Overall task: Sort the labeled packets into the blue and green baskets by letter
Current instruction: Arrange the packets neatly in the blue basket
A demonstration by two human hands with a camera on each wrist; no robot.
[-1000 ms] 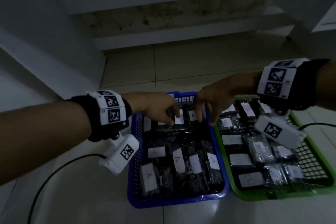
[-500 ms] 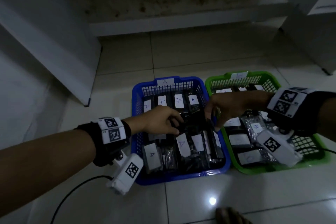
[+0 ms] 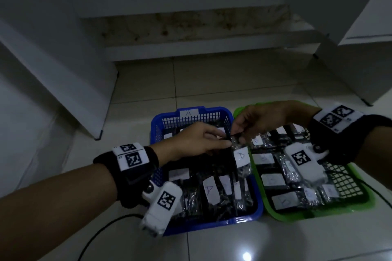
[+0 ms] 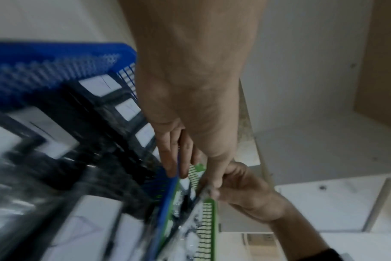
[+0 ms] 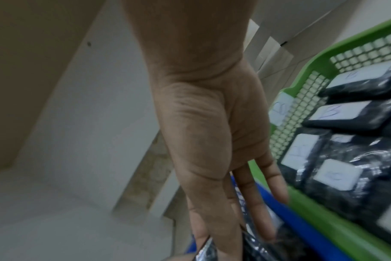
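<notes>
The blue basket, tagged A on its far wall, holds several dark packets with white A labels. Touching it on the right, the green basket holds several packets labelled B. One dark packet with an A label hangs over the blue basket's right edge. My left hand and my right hand both pinch its top edge. The left wrist view shows my left hand meeting the right hand on the crinkled plastic. In the right wrist view, my right hand pinches the packet.
Both baskets sit on a pale tiled floor. A white cabinet panel stands at the left and another at the right. A stained ledge runs along the back. A black cable trails at lower left.
My hands have come together from either side. They now hold one A packet lifted over the blue basket's right edge. The view has tilted down and closer.
</notes>
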